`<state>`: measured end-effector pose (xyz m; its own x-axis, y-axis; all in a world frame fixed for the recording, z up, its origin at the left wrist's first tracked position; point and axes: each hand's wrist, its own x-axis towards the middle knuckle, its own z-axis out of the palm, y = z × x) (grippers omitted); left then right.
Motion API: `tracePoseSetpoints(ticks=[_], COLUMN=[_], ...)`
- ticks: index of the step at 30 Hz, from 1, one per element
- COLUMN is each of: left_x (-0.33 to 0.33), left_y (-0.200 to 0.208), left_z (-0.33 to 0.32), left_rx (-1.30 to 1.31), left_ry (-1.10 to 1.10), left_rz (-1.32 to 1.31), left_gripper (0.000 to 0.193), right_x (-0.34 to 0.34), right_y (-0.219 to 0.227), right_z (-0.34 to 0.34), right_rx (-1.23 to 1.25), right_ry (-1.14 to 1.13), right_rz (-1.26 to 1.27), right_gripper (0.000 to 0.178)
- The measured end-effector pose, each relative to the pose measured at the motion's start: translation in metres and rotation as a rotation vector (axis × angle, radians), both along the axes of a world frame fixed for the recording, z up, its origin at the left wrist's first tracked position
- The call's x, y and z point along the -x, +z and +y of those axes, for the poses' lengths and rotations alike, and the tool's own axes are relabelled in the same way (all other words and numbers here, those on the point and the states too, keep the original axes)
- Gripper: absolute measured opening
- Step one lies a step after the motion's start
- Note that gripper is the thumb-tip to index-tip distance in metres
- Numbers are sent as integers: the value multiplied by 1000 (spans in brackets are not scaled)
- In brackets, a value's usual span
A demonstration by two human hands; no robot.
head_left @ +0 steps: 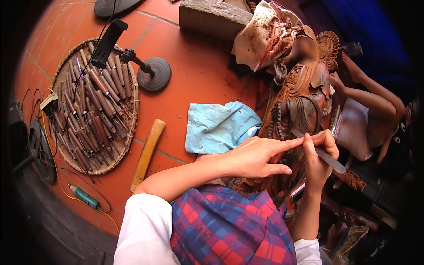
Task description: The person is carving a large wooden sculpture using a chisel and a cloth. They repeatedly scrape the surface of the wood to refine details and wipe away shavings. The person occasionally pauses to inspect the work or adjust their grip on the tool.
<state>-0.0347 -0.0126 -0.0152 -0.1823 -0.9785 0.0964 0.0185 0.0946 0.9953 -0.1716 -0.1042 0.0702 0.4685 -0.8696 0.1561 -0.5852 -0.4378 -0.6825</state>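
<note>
Terracotta-red square tiles make up the floor [194,70], smooth, with pale grout lines. On the right lies the carved wooden figure [293,88], reddish brown, with flowing robe folds, a string of round beads and a scalloped disc behind its head. Left of it, a round woven tray [136,104] with a bound rim bears dozens of wooden-handled carving tools [95,104]. A plaid cloth [229,225] in red and blue covers the lap. Near the figure's head are a rough, squared timber block [214,20] and a stained cream cloth [260,35]; a creased light-blue cloth [221,126] is beside its body. A yellowish wooden bar [149,154] lies by the tray, and beyond it a green cylindrical tool [84,197], whose pale marks may be lettering, too small to tell.

Above the figure, the right hand [320,157] grips a flat, round-ended metal blade [331,161], which slants across its fingers. The left hand [256,159] is unclenched, its index fingertip meeting the right thumb beside the blade.
</note>
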Motion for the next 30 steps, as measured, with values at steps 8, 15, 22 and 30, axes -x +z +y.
tracePoseSetpoints(ticks=[8,15,22,30], left_x=[-2,-4,5,1], left_y=[4,7,2,6], left_z=[1,8,15,13], left_rx=[52,10,-49,-91], left_ry=[20,-72,-185,-211], left_rz=[-40,-15,-23,-34], left_gripper=[83,81,85,83], right_x=[-1,8,26,23], right_y=[4,4,9,12], right_z=[0,-1,1,5], right_rx=[-7,-73,-109,-47], right_ry=[11,27,95,108], right_rz=[-9,52,136,135], right_gripper=[27,28,30,32])
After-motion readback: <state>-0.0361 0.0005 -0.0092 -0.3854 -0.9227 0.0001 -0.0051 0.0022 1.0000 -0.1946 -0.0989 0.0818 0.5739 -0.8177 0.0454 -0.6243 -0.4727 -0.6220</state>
